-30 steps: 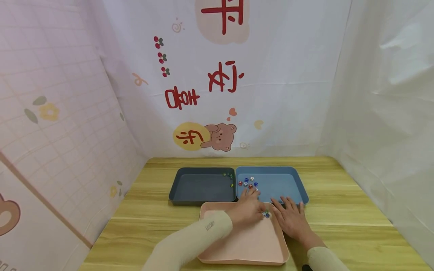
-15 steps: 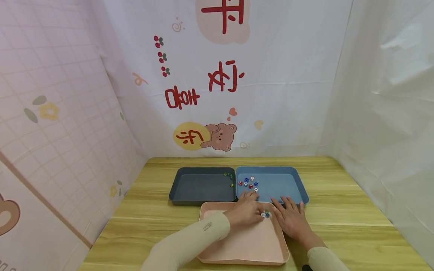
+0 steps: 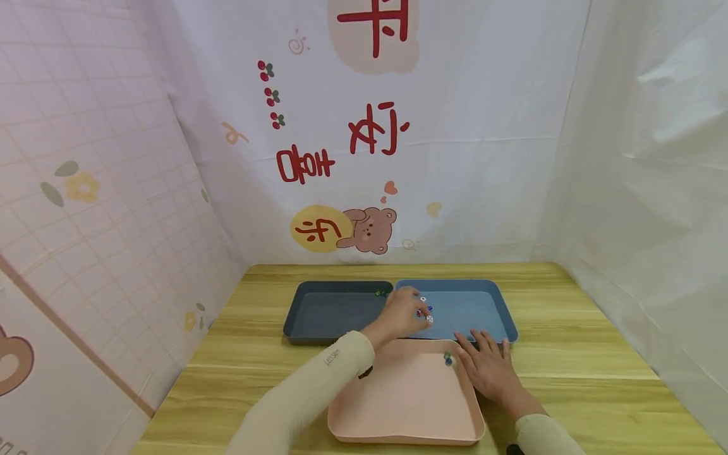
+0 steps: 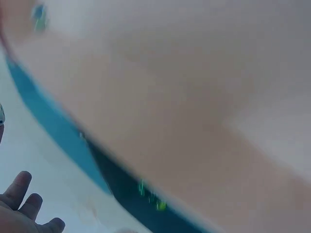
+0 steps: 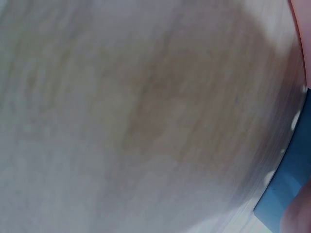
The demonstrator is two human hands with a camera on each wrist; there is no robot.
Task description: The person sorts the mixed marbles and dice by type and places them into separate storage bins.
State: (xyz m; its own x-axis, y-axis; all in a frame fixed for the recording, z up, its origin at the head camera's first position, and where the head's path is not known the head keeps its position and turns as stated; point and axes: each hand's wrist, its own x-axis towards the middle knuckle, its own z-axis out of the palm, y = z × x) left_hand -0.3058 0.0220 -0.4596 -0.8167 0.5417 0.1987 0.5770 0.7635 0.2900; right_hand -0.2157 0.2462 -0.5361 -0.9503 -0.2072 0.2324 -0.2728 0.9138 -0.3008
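Observation:
My left hand (image 3: 400, 314) is over the left part of the blue tray (image 3: 478, 306), thumb and forefinger bent together. In the left wrist view a white die (image 4: 1, 115) with a black dot shows at a fingertip, cut off by the frame edge; the other fingers (image 4: 32, 206) are spread. Near those fingertips in the head view, several dice lie in the tray, among them a white die (image 3: 429, 319) and a blue die (image 3: 430, 309); the hand hides others. My right hand (image 3: 489, 366) rests with fingers extended across the pink tray's right corner and the blue tray's front rim.
Two or three glass marbles (image 3: 448, 359) lie in the far right corner of the pink tray (image 3: 406, 437). Left of the blue tray stands a dark grey-blue tray (image 3: 335, 316) with several green marbles (image 3: 378, 293), partly hidden by the left hand. All stand on a wooden table (image 3: 580, 379).
My left hand has moved from the pink tray forward and left over the blue tray. The white die beside the marbles has left the pink tray. My right hand has stayed in place.

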